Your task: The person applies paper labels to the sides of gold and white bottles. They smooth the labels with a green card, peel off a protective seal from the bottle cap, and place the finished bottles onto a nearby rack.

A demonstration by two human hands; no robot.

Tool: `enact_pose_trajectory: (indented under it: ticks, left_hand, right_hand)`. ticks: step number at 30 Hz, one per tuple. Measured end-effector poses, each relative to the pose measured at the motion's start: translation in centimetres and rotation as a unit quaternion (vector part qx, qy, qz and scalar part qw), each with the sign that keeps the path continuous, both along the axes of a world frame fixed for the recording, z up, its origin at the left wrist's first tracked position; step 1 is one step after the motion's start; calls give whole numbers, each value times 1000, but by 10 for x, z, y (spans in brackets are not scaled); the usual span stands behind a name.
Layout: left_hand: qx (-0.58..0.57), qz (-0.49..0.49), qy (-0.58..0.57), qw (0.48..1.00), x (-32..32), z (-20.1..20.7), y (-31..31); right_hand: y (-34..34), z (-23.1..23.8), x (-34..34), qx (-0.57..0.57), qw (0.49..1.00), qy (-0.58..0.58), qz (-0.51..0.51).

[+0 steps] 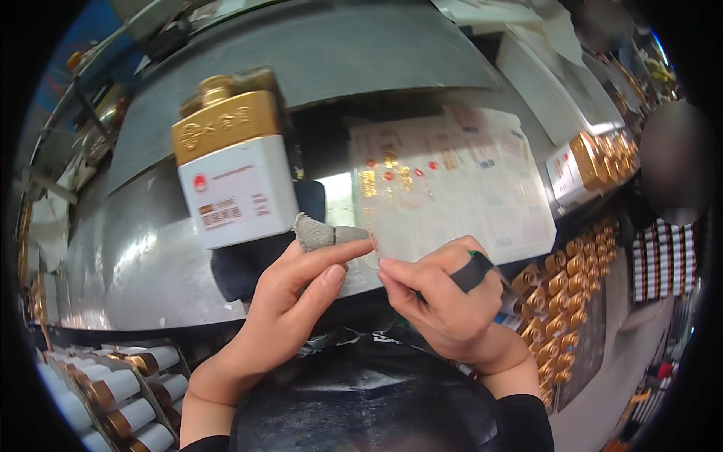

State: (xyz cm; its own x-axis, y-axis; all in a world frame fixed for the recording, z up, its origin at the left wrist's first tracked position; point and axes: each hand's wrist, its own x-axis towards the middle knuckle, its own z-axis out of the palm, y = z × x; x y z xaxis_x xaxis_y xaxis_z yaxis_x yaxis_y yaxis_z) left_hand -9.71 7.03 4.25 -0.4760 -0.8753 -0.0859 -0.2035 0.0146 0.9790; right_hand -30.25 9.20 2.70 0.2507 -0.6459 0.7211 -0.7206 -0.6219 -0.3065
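Observation:
My right hand (452,297), with a dark band round a finger, pinches the end of a small translucent sticker strip (373,242) between thumb and forefinger. The forefinger of my left hand (301,290) reaches out and touches this strip; a grey fabric cover sits on another finger, and the thumb stands apart. Beyond the strip lies a pale sheet of stickers (452,218) with gold and red marks. Left of it, a white bottle with a gold shoulder and neck (237,188) lies on a dark blue cloth (245,267).
The metal table (135,256) carries these things. At the right stand more gold and white bottles (576,173) by a white box (542,83). Below the table edge are rows of gold-necked bottles (557,301) at right and racked white and gold bottles (113,388) at left.

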Motion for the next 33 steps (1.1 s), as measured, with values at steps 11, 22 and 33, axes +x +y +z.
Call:
enact_pose_trajectory:
  ticks: [11,22,33]
  left_hand:
    - [76,61,137,986,30,-1,-2]
    - [-83,43,9,996,67,24,-14]
    - [-133,71,-26,988,84,31,-31]
  right_hand:
    - [-11,11,44,-31,986,152,59]
    - [-52,44,53,438,861,-177,190]
    - [-78,51,73,518,781,-256,235]
